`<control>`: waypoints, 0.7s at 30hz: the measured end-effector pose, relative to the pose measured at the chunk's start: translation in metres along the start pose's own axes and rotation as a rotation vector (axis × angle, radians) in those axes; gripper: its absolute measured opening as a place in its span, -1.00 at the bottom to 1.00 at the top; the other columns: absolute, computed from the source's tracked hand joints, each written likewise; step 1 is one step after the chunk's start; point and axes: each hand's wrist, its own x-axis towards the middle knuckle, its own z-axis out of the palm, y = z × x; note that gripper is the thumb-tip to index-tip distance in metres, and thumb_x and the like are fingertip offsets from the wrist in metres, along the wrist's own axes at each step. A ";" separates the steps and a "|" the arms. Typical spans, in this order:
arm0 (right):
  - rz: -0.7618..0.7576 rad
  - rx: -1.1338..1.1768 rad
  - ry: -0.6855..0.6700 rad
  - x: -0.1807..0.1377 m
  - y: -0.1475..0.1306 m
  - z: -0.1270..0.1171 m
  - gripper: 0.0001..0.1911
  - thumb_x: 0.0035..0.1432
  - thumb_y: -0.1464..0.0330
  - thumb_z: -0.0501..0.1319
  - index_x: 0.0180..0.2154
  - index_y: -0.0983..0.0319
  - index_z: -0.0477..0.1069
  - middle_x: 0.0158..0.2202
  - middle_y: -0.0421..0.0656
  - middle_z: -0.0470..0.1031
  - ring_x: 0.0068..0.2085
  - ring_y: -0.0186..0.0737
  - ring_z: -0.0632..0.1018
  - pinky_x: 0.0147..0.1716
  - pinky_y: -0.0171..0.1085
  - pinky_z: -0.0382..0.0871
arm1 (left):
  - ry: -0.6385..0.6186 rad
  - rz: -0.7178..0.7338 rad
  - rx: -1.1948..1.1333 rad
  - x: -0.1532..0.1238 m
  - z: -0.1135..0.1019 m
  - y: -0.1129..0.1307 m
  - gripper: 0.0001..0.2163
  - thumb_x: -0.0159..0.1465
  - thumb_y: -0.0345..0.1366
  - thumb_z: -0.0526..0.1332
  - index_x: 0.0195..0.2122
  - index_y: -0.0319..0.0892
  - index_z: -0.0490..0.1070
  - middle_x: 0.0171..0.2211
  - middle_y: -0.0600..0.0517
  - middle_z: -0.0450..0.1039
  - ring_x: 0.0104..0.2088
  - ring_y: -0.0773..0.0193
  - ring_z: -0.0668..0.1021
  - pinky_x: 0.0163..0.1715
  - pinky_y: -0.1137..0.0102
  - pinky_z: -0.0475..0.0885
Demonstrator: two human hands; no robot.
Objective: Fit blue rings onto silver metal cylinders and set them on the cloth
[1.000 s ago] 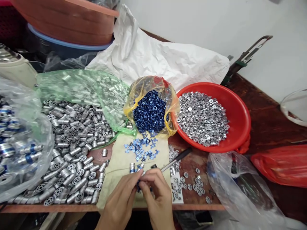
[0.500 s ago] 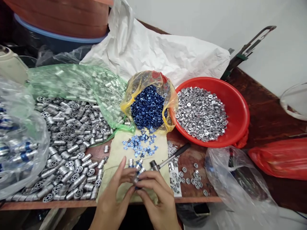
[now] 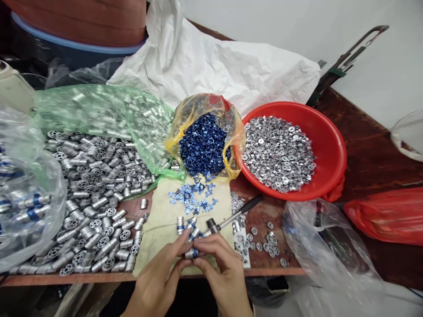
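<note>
Between my two hands is a small silver metal cylinder with a blue ring (image 3: 191, 253). The fingertips of my left hand (image 3: 159, 274) close on its left end, and those of my right hand (image 3: 224, 267) pinch its ringed right end. Just beyond the fingers, several similar blue-ringed cylinders (image 3: 180, 225) stand or lie on a pale yellow cloth (image 3: 155, 233). Close to my right hand lies a small hammer (image 3: 231, 216) with a black handle. Loose blue star-shaped rings (image 3: 191, 198) are scattered farther up the cloth.
Plain silver cylinders (image 3: 99, 211) heap on the left, partly under a green bag (image 3: 86, 110). A clear bag (image 3: 56, 193) holds blue-ringed ones. Behind the cloth, a yellow bag (image 3: 170, 143) holds blue rings. A red basin (image 3: 330, 149) of silver discs stands right, with loose discs (image 3: 266, 246) nearer.
My hands have shifted slightly and the blue-ringed cylinder between them shows more clearly, lying level. The left index finger has lowered from its raised position. The view has tilted a little.
</note>
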 end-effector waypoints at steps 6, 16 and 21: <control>0.079 -0.035 0.068 -0.006 -0.002 0.003 -0.94 0.19 0.43 0.37 -0.28 0.16 0.61 -0.32 -0.17 0.54 -0.26 -0.23 0.59 -0.27 -0.33 0.45 | -0.008 0.236 0.026 -0.005 0.011 -0.002 -0.43 0.38 -0.61 0.10 0.39 -0.14 0.16 -0.13 -0.07 0.64 -0.15 0.24 0.68 -0.14 0.44 0.60; -0.345 -0.204 0.161 -0.013 0.007 -0.007 -0.65 0.24 0.61 0.25 -0.07 0.09 0.56 -0.12 -0.12 0.59 -0.09 -0.20 0.60 -0.10 -0.25 0.50 | -0.188 -0.376 -0.443 0.009 0.005 0.009 -0.74 0.38 -0.28 0.23 0.09 0.02 0.42 -0.14 0.01 0.65 -0.16 0.21 0.69 -0.15 0.42 0.60; -0.444 -0.201 0.116 -0.013 0.012 -0.011 -0.59 0.23 0.65 0.23 0.00 0.12 0.53 -0.09 -0.08 0.61 -0.10 -0.16 0.60 -0.11 -0.19 0.51 | -0.297 -0.591 -0.796 0.020 0.002 0.018 -0.87 0.37 -0.18 0.25 -0.26 -0.11 0.41 -0.39 0.08 0.52 -0.36 0.30 0.59 -0.31 0.45 0.52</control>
